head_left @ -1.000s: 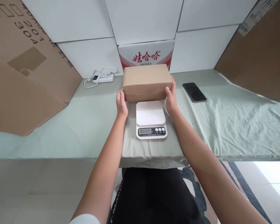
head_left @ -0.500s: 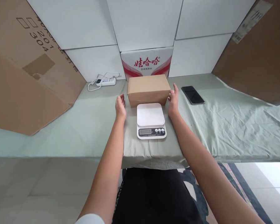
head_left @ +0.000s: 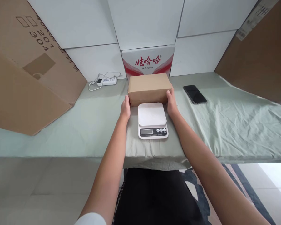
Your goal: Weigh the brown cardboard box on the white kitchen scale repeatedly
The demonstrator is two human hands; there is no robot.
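The cloth-covered worktop (head_left: 224, 125) carries a brown cardboard box (head_left: 148, 87) lying flat toward its back edge, long axis left to right, just behind a white scale (head_left: 152, 120). The left hand (head_left: 125, 108) and right hand (head_left: 171, 101) press its two ends.

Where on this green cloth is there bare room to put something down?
Widest free patch: between the black smartphone and the leaning brown cardboard sheet at right. Another lies between the white power strip, the big left cardboard box and the left hand. Crowded: centre, where both hands flank the small brown cardboard box behind the white kitchen scale.
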